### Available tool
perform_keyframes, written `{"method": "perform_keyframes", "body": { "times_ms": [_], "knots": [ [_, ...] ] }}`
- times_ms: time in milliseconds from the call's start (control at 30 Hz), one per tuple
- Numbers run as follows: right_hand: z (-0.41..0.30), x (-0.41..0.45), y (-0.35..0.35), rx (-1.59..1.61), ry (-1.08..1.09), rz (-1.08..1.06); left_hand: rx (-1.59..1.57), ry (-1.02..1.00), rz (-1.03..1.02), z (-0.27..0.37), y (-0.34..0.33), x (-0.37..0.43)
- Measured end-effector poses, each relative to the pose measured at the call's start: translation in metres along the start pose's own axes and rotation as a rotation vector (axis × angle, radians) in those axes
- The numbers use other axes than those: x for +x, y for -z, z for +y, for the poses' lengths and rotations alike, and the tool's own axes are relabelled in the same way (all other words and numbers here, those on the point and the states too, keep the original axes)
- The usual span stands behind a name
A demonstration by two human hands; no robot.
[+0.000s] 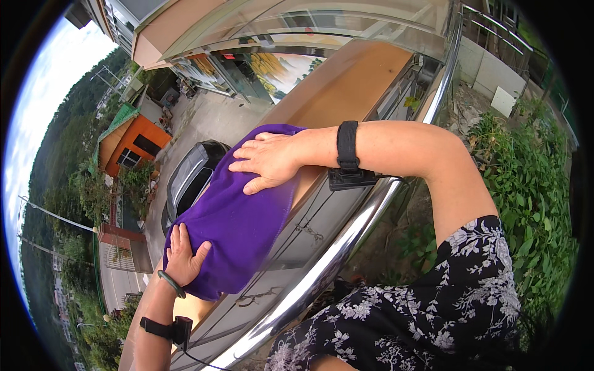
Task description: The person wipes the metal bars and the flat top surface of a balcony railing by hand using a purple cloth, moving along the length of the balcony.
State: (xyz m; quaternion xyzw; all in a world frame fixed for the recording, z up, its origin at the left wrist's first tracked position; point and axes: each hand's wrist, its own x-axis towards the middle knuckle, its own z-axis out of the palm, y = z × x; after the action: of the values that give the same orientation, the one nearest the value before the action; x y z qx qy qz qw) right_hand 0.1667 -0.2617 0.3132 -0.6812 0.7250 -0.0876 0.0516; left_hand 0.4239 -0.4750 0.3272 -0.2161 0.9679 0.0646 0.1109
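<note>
A purple cloth with a stitched edge lies spread over a smooth tan ledge and hangs a little over the side nearest me. My left hand, with a green bangle at its wrist, rests palm down on the cloth's lower left end, thumb spread. Farther up the ledge, my right hand presses flat on the cloth's upper part with its fingers apart. Neither hand grasps the fabric; both only touch it from above.
A shiny metal handrail runs along my side of the ledge, with thin cables between them. Black wrist devices with cords sit on both forearms. Beyond and below stand a dark car and an orange hut. Green plants grow at right.
</note>
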Motion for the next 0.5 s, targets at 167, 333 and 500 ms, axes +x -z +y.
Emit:
{"method": "perform_keyframes", "body": {
  "times_ms": [167, 333, 500],
  "knots": [
    [0.066, -0.030, 0.026, -0.038, -0.260, -0.040, -0.075, -0.162, 0.028, 0.049, 0.007, 0.066],
    [0.121, -0.049, 0.031, -0.100, -0.464, -0.026, -0.029, -0.296, 0.153, 0.077, -0.002, 0.088],
    [0.036, -0.048, 0.003, -0.146, -0.208, 0.035, 0.047, -0.393, 0.125, 0.062, -0.006, 0.022]
  ]
}}
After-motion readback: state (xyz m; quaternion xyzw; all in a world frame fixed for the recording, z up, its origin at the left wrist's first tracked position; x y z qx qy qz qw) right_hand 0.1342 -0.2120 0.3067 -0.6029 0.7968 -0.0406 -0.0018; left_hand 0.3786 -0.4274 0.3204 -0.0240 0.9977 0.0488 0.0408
